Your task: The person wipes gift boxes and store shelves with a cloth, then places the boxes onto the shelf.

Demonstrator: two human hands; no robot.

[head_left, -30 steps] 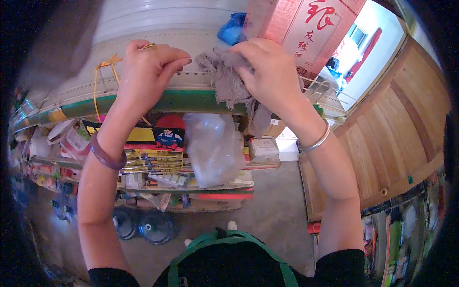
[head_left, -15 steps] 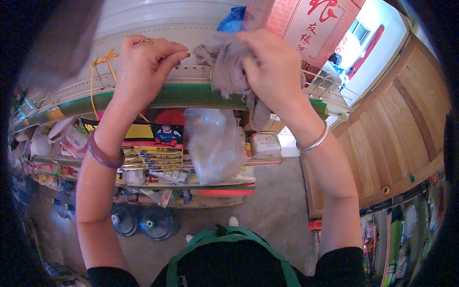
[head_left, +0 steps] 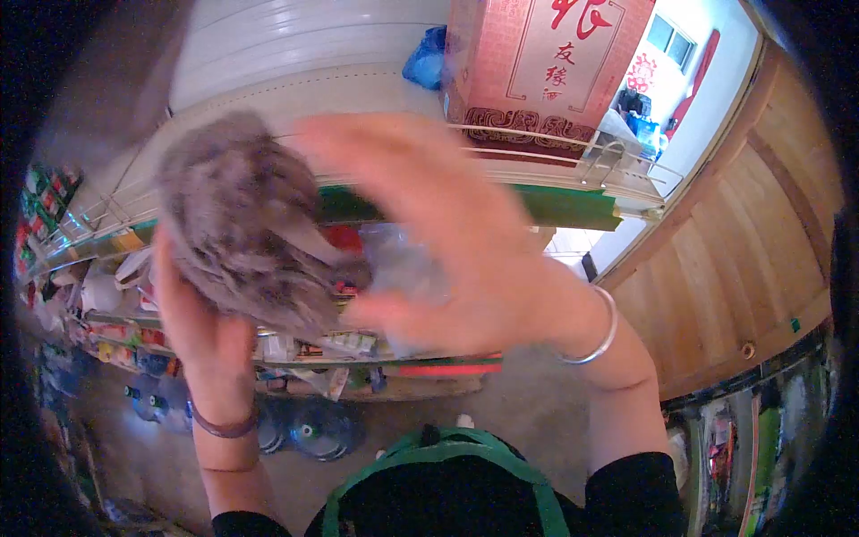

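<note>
A bunched grey-brown cloth [head_left: 242, 215] sits in my left hand [head_left: 204, 336], whose fingers and palm support it from below and behind; part of them is hidden by the cloth. To the right, my right hand [head_left: 461, 246] is blurred by motion. Its thumb and fingers are spread wide and point at the cloth, and whether the tips touch it I cannot tell. Both hands are raised in front of the top shelf [head_left: 371, 94]. The cloth itself is smeared by motion, with loose folds hanging towards its lower right.
A large pink-red box [head_left: 546, 76] with Chinese lettering stands on the top shelf beside a blue plastic bag [head_left: 426, 59]. A wire rail [head_left: 528, 143] runs along that shelf's edge. Lower shelves carry packets, with big water bottles [head_left: 322, 431] on the floor. A wooden door [head_left: 716, 259] is at right.
The cloth has gone from my right hand on the shelf edge to my left hand, further left and nearer. My right hand has opened. The yellow cord on the rail no longer shows.
</note>
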